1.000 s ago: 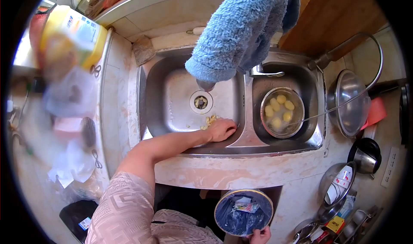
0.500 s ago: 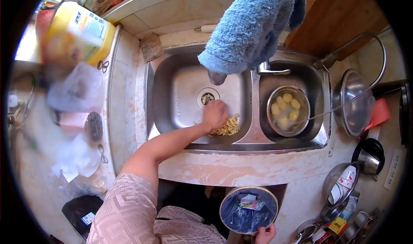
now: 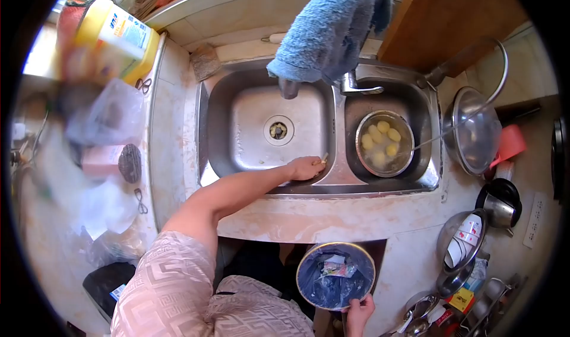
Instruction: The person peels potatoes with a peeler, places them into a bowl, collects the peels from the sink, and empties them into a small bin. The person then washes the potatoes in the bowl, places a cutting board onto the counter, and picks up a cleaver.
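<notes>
My left hand [image 3: 306, 168] is low in the right front corner of the left sink basin [image 3: 252, 114]. Its fingers are closed round potato peelings [image 3: 324, 158], of which only a little shows past the fingertips. More scraps sit in the drain [image 3: 278, 131]. Below the counter, my right hand [image 3: 360, 314] grips the rim of a round trash bin [image 3: 301, 271] lined with a dark bag, with wrappers inside. Peeled potatoes [image 3: 377, 136] lie in water in a metal pot in the right basin.
A blue towel [image 3: 332, 31] drapes over the faucet [image 3: 359, 89]. To the right are a large metal bowl [image 3: 472, 132], a red scoop [image 3: 509, 144] and a bowl of dishes [image 3: 466, 242]. A yellow jug [image 3: 113, 43] and plastic bags [image 3: 107, 111] stand left.
My left hand has moved right and toward the front of the basin and closed round the peelings, which were piled loose there. My right hand stays on the bin. The whole view has shifted slightly.
</notes>
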Tool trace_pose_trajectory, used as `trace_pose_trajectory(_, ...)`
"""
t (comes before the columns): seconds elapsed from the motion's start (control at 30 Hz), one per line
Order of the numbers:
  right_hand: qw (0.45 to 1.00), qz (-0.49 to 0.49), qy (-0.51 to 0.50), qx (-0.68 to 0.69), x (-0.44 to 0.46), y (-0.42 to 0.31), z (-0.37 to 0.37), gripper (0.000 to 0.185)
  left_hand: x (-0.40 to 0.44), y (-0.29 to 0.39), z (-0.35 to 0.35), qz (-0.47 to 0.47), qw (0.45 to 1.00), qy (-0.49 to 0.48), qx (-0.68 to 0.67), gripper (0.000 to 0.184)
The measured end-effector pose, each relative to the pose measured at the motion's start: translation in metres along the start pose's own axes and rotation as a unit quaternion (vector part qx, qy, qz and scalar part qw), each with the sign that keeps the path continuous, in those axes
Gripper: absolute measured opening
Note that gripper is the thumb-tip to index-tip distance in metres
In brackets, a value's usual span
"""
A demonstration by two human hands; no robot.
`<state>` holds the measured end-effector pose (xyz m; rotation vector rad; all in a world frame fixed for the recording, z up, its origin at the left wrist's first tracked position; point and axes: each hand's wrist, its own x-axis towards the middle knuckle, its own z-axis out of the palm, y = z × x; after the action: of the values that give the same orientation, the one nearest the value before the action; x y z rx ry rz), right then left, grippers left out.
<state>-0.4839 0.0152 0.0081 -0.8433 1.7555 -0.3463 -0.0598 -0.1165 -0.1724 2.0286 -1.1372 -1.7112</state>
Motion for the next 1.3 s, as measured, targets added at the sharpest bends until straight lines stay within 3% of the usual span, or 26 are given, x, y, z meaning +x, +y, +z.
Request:
trace_pose_trajectory(0.17,0.999,0.034,0.016,-0.005,-0.017,-0.028,0.007,0.014,-0.022,0.001,0.0,0.065,0.995,0.071,-0.026,0.05)
trace_pose_trajectory(0.23,0.999,0.029,0.014,-0.007,-0.02,-0.037,0.002,0.015,-0.026,0.001,-0.007,0.096,0.983,-0.018,-0.154,0.039)
trace_pose_trajectory(0.27,0.999,0.035,0.013,-0.008,-0.021,-0.042,0.0,0.016,-0.03,0.001,-0.008,0.115,0.981,0.017,-0.156,0.029)
trace_pose_trajectory(0.4,0.999,0.035,0.014,-0.025,-0.022,-0.05,-0.002,0.017,-0.041,0.003,-0.018,0.12,0.981,-0.005,-0.151,0.026)
trace_pose_trajectory(0.47,0.999,0.036,0.018,-0.029,-0.024,-0.055,-0.001,0.017,-0.038,-0.003,-0.025,0.051,0.933,-0.079,-0.347,0.023)
trace_pose_trajectory(0.5,0.998,0.042,0.018,-0.035,-0.025,-0.058,-0.001,0.017,-0.043,-0.001,-0.029,0.054,0.932,-0.08,-0.348,0.023)
trace_pose_trajectory(0.57,0.999,0.039,0.018,-0.032,-0.027,-0.064,0.001,0.017,-0.05,0.003,-0.038,-0.01,0.88,-0.122,-0.459,0.025)
trace_pose_trajectory(0.73,0.998,0.045,0.017,-0.032,-0.031,-0.075,0.005,0.014,-0.061,0.004,-0.049,0.028,0.811,-0.09,-0.577,0.023)
trace_pose_trajectory(0.87,0.999,0.044,-0.011,-0.01,-0.034,-0.078,0.006,0.013,-0.109,0.061,-0.046,0.119,0.818,-0.094,-0.555,0.028)
trace_pose_trajectory(0.9,0.999,0.043,-0.021,-0.003,-0.033,-0.078,0.006,0.012,-0.111,0.067,-0.035,0.176,0.818,-0.119,-0.535,0.029)
trace_pose_trajectory(0.97,0.998,0.05,-0.028,0.01,-0.032,-0.078,0.004,0.008,-0.14,0.091,-0.013,0.214,0.873,-0.129,-0.419,0.028)
trace_pose_trajectory(1.03,0.998,0.051,-0.027,0.014,-0.033,-0.076,0.006,0.009,-0.177,0.122,0.02,0.27,0.879,-0.188,-0.346,0.025)
trace_pose_trajectory(1.07,0.998,0.05,-0.028,0.016,-0.034,-0.075,0.006,0.009,-0.197,0.135,0.045,0.248,0.863,-0.209,-0.388,0.022)
trace_pose_trajectory(1.1,0.998,0.052,-0.02,0.017,-0.035,-0.075,0.006,0.008,-0.2,0.129,0.082,0.336,0.89,-0.135,-0.276,0.028)
trace_pose_trajectory(1.13,0.998,0.051,-0.017,0.018,-0.033,-0.074,0.007,0.007,-0.203,0.137,0.107,0.334,0.933,-0.121,-0.056,0.033)
trace_pose_trajectory(1.17,0.998,0.047,-0.03,0.019,-0.031,-0.068,0.007,0.007,-0.209,0.138,0.127,0.308,0.931,-0.102,0.168,0.038)
trace_pose_trajectory(1.23,0.999,0.036,-0.023,-0.016,-0.025,-0.055,0.001,0.013,-0.215,0.104,0.168,0.42,0.872,0.051,0.246,0.042)
trace_pose_trajectory(1.3,0.999,0.027,-0.019,0.007,-0.031,-0.054,0.006,0.01,-0.224,0.114,0.172,0.384,0.914,0.082,0.097,0.024)
